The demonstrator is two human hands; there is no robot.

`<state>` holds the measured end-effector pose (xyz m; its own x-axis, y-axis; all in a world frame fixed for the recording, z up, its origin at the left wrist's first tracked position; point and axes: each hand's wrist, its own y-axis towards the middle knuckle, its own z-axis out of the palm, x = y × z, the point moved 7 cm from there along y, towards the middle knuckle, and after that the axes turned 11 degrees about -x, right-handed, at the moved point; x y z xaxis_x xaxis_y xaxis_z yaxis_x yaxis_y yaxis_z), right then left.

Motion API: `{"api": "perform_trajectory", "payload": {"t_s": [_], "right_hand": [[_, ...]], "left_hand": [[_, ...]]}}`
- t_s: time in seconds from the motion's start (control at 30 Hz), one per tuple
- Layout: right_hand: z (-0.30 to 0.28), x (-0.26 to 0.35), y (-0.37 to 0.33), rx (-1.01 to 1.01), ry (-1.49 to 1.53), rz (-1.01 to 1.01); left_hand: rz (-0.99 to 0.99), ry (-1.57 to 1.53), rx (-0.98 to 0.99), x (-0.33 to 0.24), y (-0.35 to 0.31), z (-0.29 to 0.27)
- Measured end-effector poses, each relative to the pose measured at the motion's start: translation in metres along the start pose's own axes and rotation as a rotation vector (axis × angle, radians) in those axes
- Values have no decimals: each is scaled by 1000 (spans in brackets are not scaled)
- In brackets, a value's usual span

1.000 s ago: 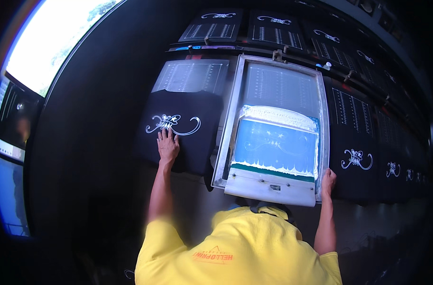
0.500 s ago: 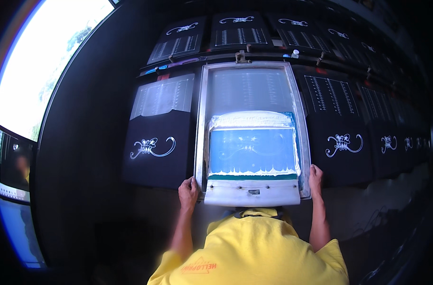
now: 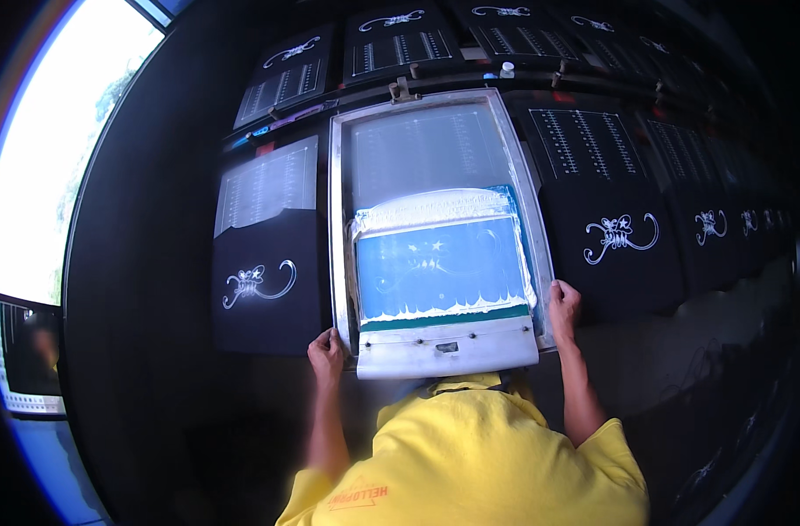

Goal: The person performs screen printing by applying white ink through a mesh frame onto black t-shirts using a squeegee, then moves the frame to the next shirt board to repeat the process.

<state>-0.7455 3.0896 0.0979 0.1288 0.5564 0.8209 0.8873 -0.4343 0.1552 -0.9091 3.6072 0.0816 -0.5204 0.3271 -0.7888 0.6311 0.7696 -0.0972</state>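
A screen-printing frame [image 3: 337, 219] with a pale metal rim lies before me, tilted slightly in the picture. My left hand [image 3: 327, 352] is closed round its near left corner, and my right hand [image 3: 564, 305] grips the near part of the right rim. Inside the frame, a blue stencil area [image 3: 452, 272] shows a faint curled design. Thick white ink [image 3: 435, 207] is banked along the stencil's far side, with a jagged white line along its near side. A pale flap [image 3: 448, 352] with small dark fasteners covers the near end. What lies beneath the frame is mostly hidden.
Black fabric pieces with white prints lie on both sides, one at the left [image 3: 268, 329] and one at the right [image 3: 628, 276]. More stand in a row beyond a rail. A hinge clamp [image 3: 401, 90] meets the frame's far end. A small white bottle [image 3: 507, 70] stands there.
The whole view has shifted and turned a little, so frame and fabric pieces sit further left and the frame looks more tilted. Both hands keep their grip on the frame.
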Motion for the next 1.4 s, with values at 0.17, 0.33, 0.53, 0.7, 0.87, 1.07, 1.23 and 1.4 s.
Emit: {"api": "perform_trajectory", "payload": {"t_s": [0.17, 0.33, 0.53, 0.7, 0.87, 1.07, 1.23, 1.4], "right_hand": [[-4, -19, 10, 28, -34, 41], [-11, -3, 7, -86, 59, 37], [-48, 80, -58, 193, -38, -649], [-46, 91, -119, 580, -351, -925], [-42, 102, -102, 692, -390, -1034], [-14, 117, -77, 460, -412, -1001], [-10, 156, -55, 498, -413, -955], [-22, 145, -71, 528, -434, -925]], "left_hand": [[-88, -161, 133, 4, -4, 10], [186, 84, -23, -9, -7, 0], [543, 260, 168, -64, -61, -30], [930, 479, 513, -103, -118, -18], [1020, 584, 538, -109, -112, 0], [1034, 520, 458, -141, -77, 29], [901, 453, 442, -158, -49, 25], [900, 454, 423, -154, -64, 15]]}}
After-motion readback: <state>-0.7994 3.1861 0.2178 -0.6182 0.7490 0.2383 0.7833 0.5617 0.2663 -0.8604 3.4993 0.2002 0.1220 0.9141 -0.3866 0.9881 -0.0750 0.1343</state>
